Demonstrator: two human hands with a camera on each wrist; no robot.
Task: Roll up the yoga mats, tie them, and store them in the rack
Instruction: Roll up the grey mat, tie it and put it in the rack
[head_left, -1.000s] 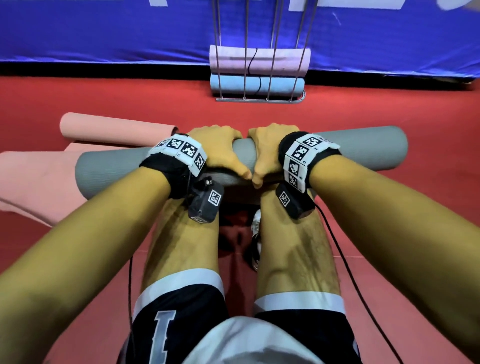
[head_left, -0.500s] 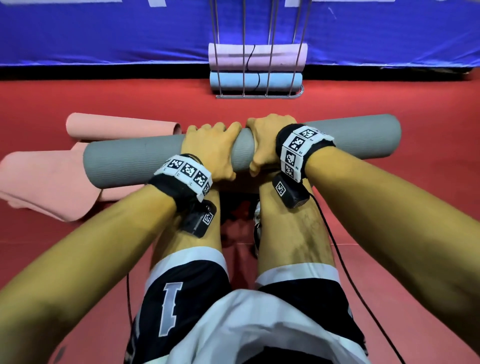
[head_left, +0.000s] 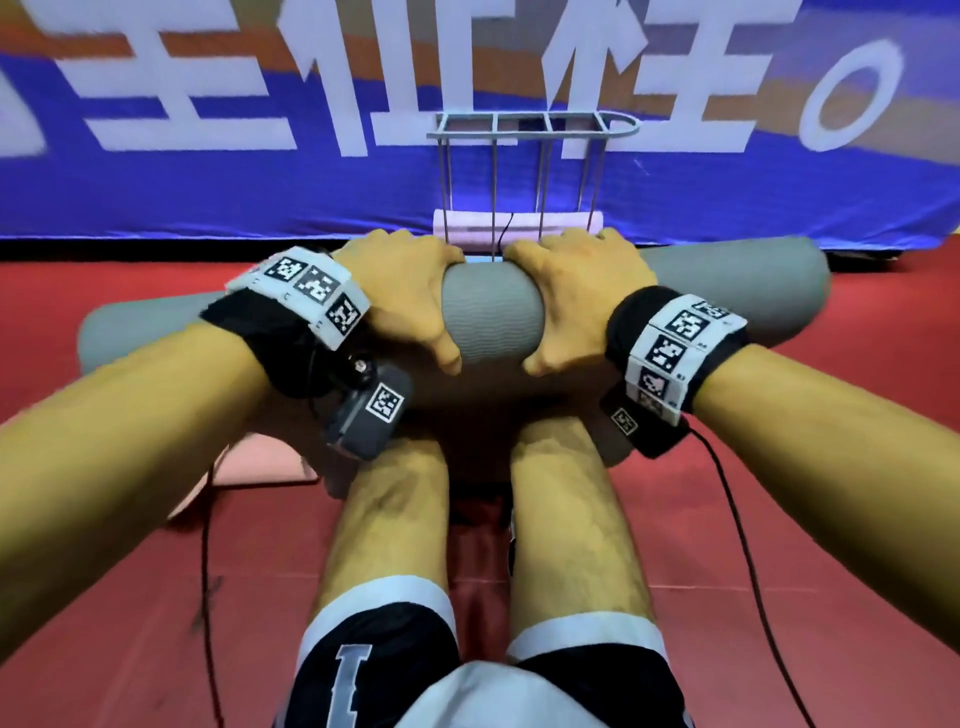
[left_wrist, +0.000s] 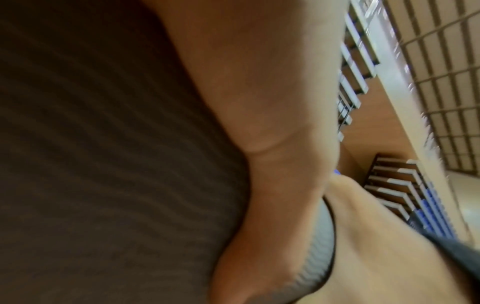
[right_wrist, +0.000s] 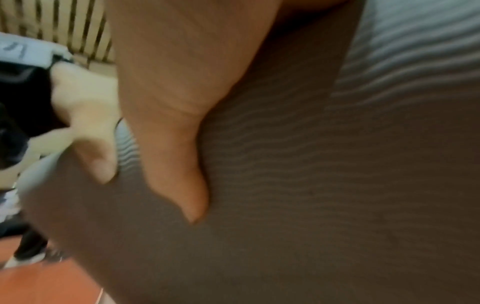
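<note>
Both hands: they are wrapping around the middle of the grey rolled mat (head_left: 492, 312), one on each side, with a short bare stretch of mat showing between them.
Left hand (head_left: 402, 299): its grip is curling over the top of the roll, fingers going over the far side and the thumb pressing on the near side; the left wrist view is showing the thumb (left_wrist: 272, 144) lying against the ribbed mat surface (left_wrist: 116, 144).
Right hand (head_left: 576, 301): its grip is clamping the roll in the same way, and the right wrist view is showing a thumb (right_wrist: 176, 123) digging into the ribbed mat (right_wrist: 337, 185).
Grey rolled mat: it is hanging in the air across the person's front, above the knees (head_left: 395, 499) and clear of the red floor (head_left: 779, 467), its right end sitting higher than its left.
Rack (head_left: 530, 171): a grey wire frame is standing upright against the blue banner (head_left: 208, 182), straight beyond the hands.
Stored mat: a pale pink roll (head_left: 467, 228) is lying crosswise low in the rack, partly hiding behind the hands; a thin dark cord is crossing it.
Pink mat (head_left: 260, 462): a flat part is lying on the floor under the left forearm.
Wrists: each is wearing a black band with square printed markers (head_left: 311, 286) and a small camera.
</note>
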